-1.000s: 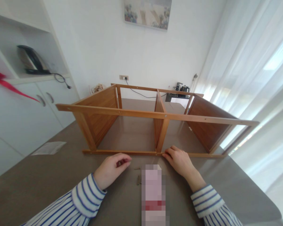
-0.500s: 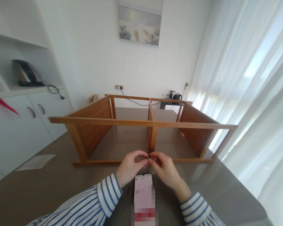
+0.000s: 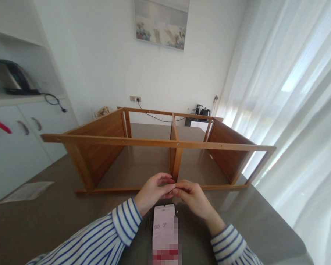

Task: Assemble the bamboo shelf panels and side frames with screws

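My left hand (image 3: 155, 192) and my right hand (image 3: 195, 198) meet fingertip to fingertip at the foot of the middle board (image 3: 176, 163) of a wooden shelf frame (image 3: 143, 141). Both are closed in a pinch. Whatever sits between the fingers is too small or too hidden to make out. Just below the hands lies a phone (image 3: 164, 221) with a timer on its screen, its lower part blurred out. A few thin, dark, screw-like pieces (image 3: 148, 223) lie left of the phone.
The frame lies on its side across a grey-brown table (image 3: 226, 221). A clear plastic bag (image 3: 27, 192) rests on the table at left. A kettle (image 3: 16, 77) stands in the cabinet niche. White curtains (image 3: 292, 110) hang along the right side.
My view has turned slightly right, so the frame and phone appear further left. Both hands stay together, with the fingertips drawn a little closer over each other.
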A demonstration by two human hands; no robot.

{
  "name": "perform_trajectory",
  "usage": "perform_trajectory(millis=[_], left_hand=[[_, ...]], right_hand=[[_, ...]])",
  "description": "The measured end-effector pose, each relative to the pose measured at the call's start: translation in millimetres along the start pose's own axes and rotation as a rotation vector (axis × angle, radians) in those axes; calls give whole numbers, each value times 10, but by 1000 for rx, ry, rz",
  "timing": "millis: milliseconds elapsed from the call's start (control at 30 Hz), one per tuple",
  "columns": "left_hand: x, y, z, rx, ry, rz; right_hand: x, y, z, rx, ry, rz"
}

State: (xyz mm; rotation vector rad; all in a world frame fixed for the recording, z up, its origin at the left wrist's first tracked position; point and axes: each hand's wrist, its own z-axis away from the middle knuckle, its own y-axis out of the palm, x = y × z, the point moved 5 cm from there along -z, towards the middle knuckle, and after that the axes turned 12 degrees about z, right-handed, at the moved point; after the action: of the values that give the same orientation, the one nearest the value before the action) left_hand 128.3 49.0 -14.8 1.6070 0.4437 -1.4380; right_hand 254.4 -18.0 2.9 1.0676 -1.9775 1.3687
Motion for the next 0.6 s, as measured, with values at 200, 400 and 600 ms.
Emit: perform_trajectory(millis=[200, 400, 600], left_hand=[[-135, -81, -32, 43, 176, -520], [-135, -132, -55, 127, 435, -1346], [-21, -125, -119, 216, 420, -1486]], right_hand=[[-232, -79, 7, -104, 131, 78], [-333, -164, 1, -169, 155, 211], [-299, -166, 11, -164, 129, 326]])
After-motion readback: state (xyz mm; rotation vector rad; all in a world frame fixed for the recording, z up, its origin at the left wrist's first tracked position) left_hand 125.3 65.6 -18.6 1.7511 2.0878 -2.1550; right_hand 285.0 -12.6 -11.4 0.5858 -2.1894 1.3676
